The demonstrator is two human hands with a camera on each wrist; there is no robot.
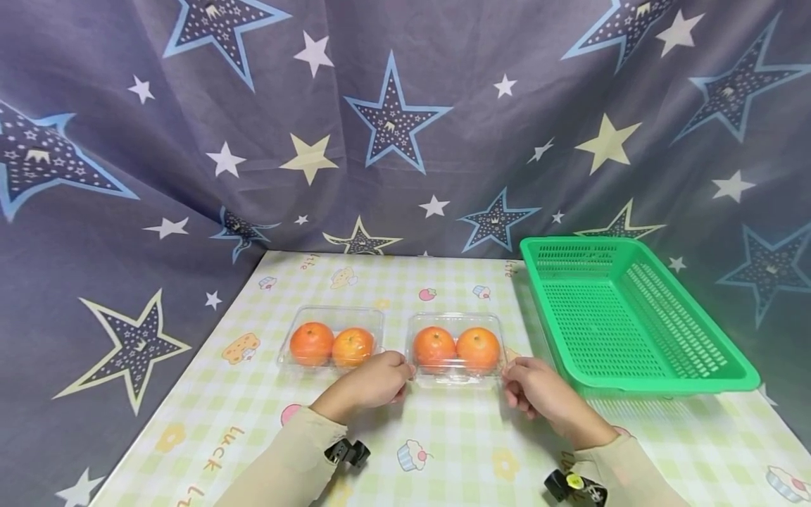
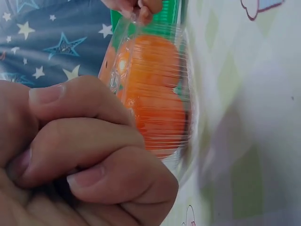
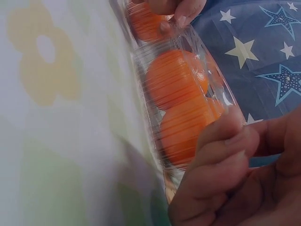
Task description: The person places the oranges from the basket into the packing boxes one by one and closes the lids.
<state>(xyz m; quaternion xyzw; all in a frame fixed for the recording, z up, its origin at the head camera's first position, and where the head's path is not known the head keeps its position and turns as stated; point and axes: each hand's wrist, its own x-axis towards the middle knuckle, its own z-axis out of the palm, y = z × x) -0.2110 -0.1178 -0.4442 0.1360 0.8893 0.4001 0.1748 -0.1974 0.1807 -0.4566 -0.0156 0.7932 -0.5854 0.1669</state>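
Two clear plastic clamshell boxes stand side by side on the table, each with two oranges inside. At the front left corner of the right-hand box (image 1: pixel 451 381), my left hand (image 1: pixel 375 380) pinches the rim, its other fingers curled under. My right hand (image 1: pixel 538 391) pinches the same box at its front right corner, thumb against forefinger in the right wrist view. The oranges (image 1: pixel 478 348) show through the lid, which looks closed. Just left of my left hand sits the other box (image 1: pixel 298 317) with its oranges (image 1: pixel 311 343), untouched.
A green plastic basket (image 1: pixel 659 384) with perforated walls stands at the right, close beyond my right hand. A checked, patterned cloth (image 1: pixel 456 451) covers the table. Behind and at the sides hangs a dark star-print curtain (image 1: pixel 469 141).
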